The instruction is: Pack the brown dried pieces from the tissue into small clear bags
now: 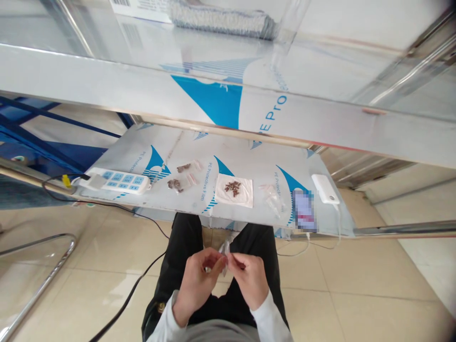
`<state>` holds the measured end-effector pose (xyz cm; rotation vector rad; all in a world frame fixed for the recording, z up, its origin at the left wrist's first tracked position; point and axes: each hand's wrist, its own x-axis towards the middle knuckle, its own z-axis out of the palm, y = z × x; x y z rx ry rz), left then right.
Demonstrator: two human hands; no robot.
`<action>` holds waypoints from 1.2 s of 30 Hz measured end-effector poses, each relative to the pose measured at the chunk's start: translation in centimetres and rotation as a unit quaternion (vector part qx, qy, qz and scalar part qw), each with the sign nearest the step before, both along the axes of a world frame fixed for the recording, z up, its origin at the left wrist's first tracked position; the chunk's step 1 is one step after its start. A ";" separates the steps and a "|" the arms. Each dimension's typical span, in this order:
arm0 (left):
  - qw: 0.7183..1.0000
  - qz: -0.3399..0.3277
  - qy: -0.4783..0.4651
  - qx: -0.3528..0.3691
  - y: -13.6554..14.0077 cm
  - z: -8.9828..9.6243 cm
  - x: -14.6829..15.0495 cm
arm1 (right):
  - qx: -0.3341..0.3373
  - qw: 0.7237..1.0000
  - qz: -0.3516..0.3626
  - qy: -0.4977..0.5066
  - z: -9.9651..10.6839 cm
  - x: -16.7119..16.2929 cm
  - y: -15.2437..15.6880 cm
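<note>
Above my lap, a small clear plastic bag is pinched between my two hands. My left hand grips it from the left with thumb and forefinger, and my right hand from the right. What the bag contains, if anything, I cannot make out. On the shelf beyond, a pile of small brown screw-like pieces lies on a white cloth. Left of the cloth are two clear bags with dark pieces in them, a nearer bag and a farther bag. Several clear bags lie to its right.
A white power strip with a plug sits at the shelf's left end. On the right are a blurred-out phone and a white power bank with cables. An upper shelf crosses above; a black cable runs down at left.
</note>
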<state>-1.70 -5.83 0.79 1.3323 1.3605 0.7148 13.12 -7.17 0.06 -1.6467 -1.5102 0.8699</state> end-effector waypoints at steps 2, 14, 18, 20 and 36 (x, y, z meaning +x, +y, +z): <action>0.994 0.058 0.088 0.027 -0.6 0.5 0.0 | 0.031 0.994 -0.036 -0.096 0.2 0.0 -0.4; 0.991 0.057 0.103 0.057 0.8 3.6 0.1 | 0.067 0.981 0.156 0.096 1.0 0.4 0.7; 0.991 0.063 0.103 0.064 0.8 3.8 -0.2 | 0.083 0.984 0.111 0.114 0.5 -0.2 1.4; 0.986 0.078 0.123 0.080 0.8 3.8 -0.4 | 0.098 0.982 0.093 0.129 0.6 -0.6 1.8; 0.973 0.053 0.202 0.101 1.1 1.9 -3.8 | 0.056 0.965 0.104 -0.234 -0.1 5.6 15.1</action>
